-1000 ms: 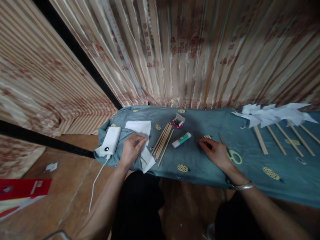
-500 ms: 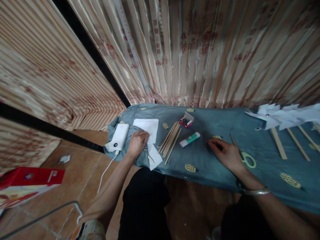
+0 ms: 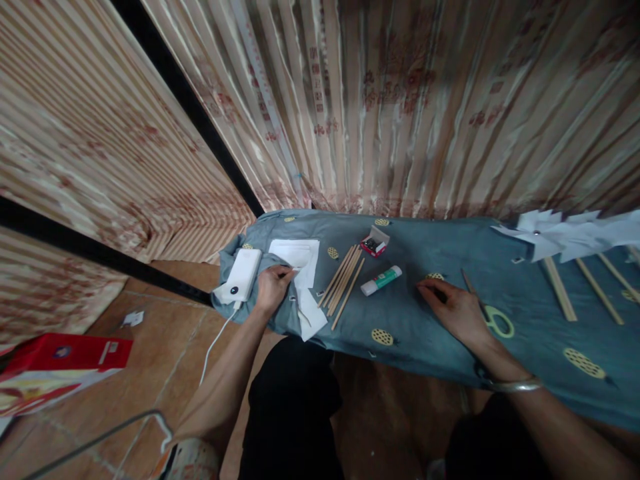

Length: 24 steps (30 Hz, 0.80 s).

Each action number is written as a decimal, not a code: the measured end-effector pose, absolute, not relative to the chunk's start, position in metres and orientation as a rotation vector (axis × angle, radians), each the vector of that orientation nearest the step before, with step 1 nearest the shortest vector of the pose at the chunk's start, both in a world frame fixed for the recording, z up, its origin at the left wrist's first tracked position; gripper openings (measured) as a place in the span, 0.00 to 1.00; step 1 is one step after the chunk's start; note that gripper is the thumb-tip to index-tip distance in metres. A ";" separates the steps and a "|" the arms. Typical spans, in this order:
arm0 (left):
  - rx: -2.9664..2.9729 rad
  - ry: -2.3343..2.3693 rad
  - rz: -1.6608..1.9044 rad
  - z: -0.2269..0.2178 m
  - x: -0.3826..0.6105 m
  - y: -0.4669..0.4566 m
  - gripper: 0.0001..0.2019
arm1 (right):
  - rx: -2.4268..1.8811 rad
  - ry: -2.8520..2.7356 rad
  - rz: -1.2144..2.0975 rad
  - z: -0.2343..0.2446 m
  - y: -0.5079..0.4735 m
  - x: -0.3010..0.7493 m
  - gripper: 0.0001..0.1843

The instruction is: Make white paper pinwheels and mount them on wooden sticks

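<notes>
My left hand [image 3: 273, 288] is at the near edge of a small stack of white paper [image 3: 295, 251], thumb and fingers pinched together on a sheet. What lies between the fingertips is small and partly hidden. Below the stack are loose white paper scraps [image 3: 311, 313]. My right hand [image 3: 453, 310] rests on the blue-green cloth, its fingertips drawn together; anything in them is too small to make out. Scissors [image 3: 497, 321] with pale green handles lie beside this wrist, partly under it. A glue stick [image 3: 381, 281] lies between the hands, with several wooden sticks [image 3: 343, 287] to its left.
An open little red box [image 3: 375, 242] holds dark small pieces. White paper pinwheels [image 3: 560, 237] on sticks lie at the right. A white power bank [image 3: 243, 275] with a cable sits at the table's left end. Beyond are a striped curtain [image 3: 350, 100] and a red carton [image 3: 65, 367].
My left hand has shifted slightly down and flattened at the paper's edge, and more of the stack shows. My right hand stays in place. The whole view has moved a little.
</notes>
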<state>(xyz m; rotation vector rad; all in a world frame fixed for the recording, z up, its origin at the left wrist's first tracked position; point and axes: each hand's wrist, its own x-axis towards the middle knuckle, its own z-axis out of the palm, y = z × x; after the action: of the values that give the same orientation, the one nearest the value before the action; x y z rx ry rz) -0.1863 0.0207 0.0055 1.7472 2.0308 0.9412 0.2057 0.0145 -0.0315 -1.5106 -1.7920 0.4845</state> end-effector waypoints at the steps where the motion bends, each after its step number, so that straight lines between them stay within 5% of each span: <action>1: 1.740 2.012 0.957 0.006 -0.187 0.020 0.13 | -1.505 -1.791 0.480 -0.031 0.014 0.206 0.13; 11: 1.715 2.003 1.130 0.014 -0.180 0.014 0.09 | -1.511 -1.784 0.518 -0.031 0.015 0.204 0.14; 18: 2.118 1.795 1.476 0.075 -0.133 0.001 0.08 | -1.511 -1.713 0.496 -0.024 0.008 0.205 0.14; 24: 2.602 1.275 1.221 0.072 -0.034 -0.020 0.08 | -1.538 -1.673 0.447 -0.014 -0.002 0.221 0.15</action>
<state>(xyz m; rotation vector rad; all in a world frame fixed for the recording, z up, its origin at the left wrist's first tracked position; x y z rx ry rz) -0.0343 -0.0203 0.0720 2.6023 1.2754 1.2214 0.2209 -0.0025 -0.0136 -1.5383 -1.6735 0.4473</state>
